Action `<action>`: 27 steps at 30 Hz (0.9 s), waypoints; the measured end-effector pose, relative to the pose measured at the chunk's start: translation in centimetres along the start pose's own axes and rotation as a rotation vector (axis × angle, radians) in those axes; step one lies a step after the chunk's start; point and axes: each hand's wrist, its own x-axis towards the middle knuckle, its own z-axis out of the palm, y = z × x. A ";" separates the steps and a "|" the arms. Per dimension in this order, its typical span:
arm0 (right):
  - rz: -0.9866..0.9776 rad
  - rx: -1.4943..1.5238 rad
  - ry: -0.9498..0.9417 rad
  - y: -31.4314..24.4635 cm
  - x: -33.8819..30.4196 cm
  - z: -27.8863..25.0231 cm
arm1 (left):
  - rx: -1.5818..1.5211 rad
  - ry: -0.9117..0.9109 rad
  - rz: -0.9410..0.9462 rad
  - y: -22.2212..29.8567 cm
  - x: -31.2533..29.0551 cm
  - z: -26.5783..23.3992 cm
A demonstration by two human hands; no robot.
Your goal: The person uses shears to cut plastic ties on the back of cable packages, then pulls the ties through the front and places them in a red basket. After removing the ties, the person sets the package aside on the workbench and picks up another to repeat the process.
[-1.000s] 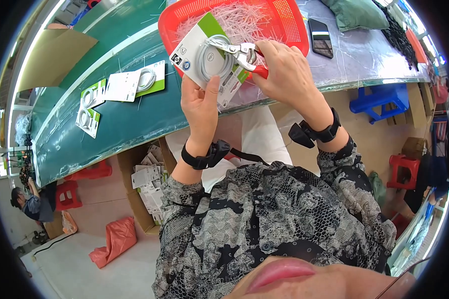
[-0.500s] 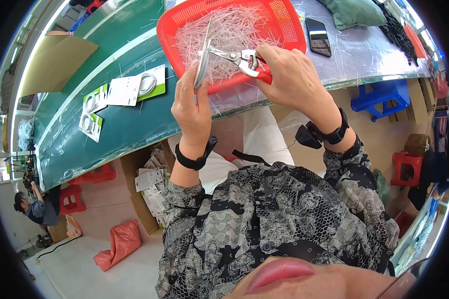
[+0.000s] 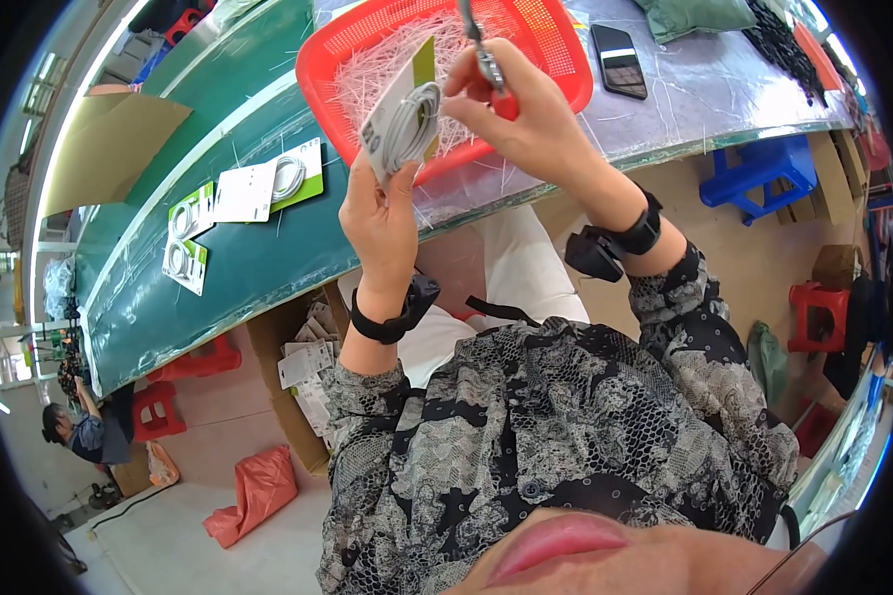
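Left hand grips a white card with a coiled white cable and green edge, held over the near rim of the red basket. Its long axis runs from lower left up to the right, face tilted leftward. Right hand is closed on red-handled cutters, their metal tip pointing up and away. Similar white-and-green cards lie flat on the green surface to the left. A dark phone rests beside the basket.
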 end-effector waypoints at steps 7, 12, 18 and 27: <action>-0.071 0.058 0.095 0.2 0.3 1.5 | 0.274 -0.043 0.224 0.4 -0.4 -0.1; -0.091 0.045 0.172 -0.5 0.3 1.8 | 0.225 -0.072 0.148 1.6 -0.9 -0.5; -0.074 -0.113 0.186 -0.8 1.2 1.9 | -0.187 -0.160 -0.154 2.9 -0.6 -1.1; -0.083 -0.085 0.143 -1.1 1.9 3.0 | -0.191 -0.064 -0.123 2.8 -1.1 -2.0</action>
